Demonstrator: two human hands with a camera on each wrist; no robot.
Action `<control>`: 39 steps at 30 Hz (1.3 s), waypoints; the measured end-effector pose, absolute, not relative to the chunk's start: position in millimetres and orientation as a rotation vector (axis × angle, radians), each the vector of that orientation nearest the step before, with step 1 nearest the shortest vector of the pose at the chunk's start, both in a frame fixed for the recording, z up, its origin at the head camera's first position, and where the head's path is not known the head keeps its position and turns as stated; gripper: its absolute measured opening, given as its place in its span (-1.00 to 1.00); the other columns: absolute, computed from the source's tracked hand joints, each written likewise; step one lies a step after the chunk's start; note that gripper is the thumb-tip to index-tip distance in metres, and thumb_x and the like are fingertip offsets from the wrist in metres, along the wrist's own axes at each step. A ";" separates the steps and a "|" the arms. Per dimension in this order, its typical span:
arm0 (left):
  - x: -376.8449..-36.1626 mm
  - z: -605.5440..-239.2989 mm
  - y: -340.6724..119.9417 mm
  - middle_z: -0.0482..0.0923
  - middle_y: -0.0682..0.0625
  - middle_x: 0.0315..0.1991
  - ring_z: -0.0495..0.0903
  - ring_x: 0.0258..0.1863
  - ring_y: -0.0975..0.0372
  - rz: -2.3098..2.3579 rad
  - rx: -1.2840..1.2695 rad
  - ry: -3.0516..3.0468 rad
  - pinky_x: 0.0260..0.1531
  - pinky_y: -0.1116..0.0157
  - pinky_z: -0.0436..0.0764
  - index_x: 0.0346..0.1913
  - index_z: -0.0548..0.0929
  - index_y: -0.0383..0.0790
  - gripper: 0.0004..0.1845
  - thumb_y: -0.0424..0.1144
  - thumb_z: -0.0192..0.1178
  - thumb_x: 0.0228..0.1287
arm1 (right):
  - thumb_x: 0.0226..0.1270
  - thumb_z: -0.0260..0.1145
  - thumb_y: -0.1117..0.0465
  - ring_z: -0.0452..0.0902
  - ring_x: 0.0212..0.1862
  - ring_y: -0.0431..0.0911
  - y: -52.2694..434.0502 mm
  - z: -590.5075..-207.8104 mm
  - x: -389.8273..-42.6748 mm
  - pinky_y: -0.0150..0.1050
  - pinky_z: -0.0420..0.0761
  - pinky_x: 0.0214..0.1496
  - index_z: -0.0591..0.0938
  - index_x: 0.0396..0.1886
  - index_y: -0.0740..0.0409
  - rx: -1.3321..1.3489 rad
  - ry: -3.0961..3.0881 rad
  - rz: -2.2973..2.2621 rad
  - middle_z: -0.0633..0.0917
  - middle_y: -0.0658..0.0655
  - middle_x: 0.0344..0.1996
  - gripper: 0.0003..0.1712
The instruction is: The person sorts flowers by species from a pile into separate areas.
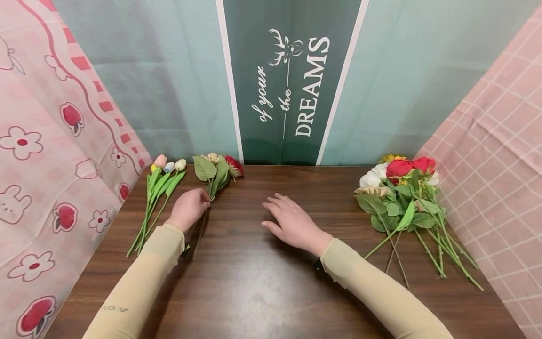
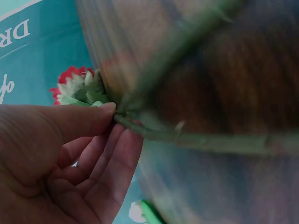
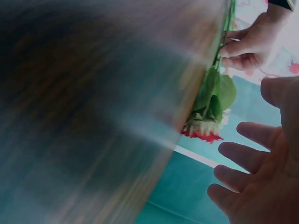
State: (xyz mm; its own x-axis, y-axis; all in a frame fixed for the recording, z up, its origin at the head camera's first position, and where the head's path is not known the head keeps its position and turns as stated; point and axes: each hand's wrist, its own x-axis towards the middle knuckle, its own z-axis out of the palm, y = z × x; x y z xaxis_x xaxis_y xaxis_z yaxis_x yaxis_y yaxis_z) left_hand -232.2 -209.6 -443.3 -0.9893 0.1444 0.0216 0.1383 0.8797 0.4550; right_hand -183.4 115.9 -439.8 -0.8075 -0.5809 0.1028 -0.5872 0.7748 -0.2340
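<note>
Pinching the stems of a small bunch (image 1: 217,173) lying at the table's (image 1: 262,287) back left, the left hand (image 1: 189,208) is seen beside the tulips (image 1: 160,197), while the right hand (image 1: 292,225) is held flat, fingers spread, empty, over mid-table. With so light a pinch, a stem could slip loose. A larger flower pile (image 1: 402,197) lies well apart, right.
</note>
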 end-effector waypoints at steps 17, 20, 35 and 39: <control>-226.5 -440.6 -206.9 0.65 -0.27 -0.10 0.62 -0.17 -0.08 0.792 0.189 3.014 -0.11 -0.08 0.58 -0.05 0.64 -0.39 -0.79 -0.29 0.25 0.41 | 0.57 0.06 -0.29 -0.03 0.61 0.13 140.1 -453.4 -183.9 0.07 -0.02 0.60 0.25 0.62 0.00 0.932 -3.043 0.301 0.22 0.18 0.58 -0.19; -224.1 -437.0 -202.8 0.57 -0.32 -0.04 0.58 -0.09 -0.15 0.750 0.181 3.074 -0.06 -0.12 0.56 0.06 0.61 -0.43 -0.68 -0.25 0.28 0.40 | 0.57 0.08 -0.26 0.06 0.58 0.17 154.5 -451.9 -185.7 0.12 0.06 0.58 0.33 0.58 0.05 0.876 -3.012 0.333 0.32 0.20 0.53 -0.23; -191.0 -427.8 -95.3 0.26 -0.25 0.51 0.26 0.47 -0.14 0.439 1.093 3.090 0.48 -0.08 0.16 0.53 0.32 -0.26 -0.22 0.03 0.30 0.40 | 0.57 0.19 0.15 0.61 0.06 0.25 292.8 -427.8 -180.1 0.24 0.53 0.12 0.72 0.07 0.23 0.350 -2.817 0.632 0.73 0.29 -0.01 -0.69; -175.3 -433.6 -61.8 0.19 -0.20 0.56 0.17 0.53 -0.10 0.351 1.321 2.961 0.52 0.01 0.06 0.56 0.30 -0.22 -0.22 0.08 0.25 0.43 | 0.54 0.19 0.22 0.66 -0.11 0.22 332.6 -416.9 -170.7 0.23 0.57 -0.09 0.72 -0.01 0.26 0.226 -2.819 0.641 0.74 0.32 -0.09 -0.73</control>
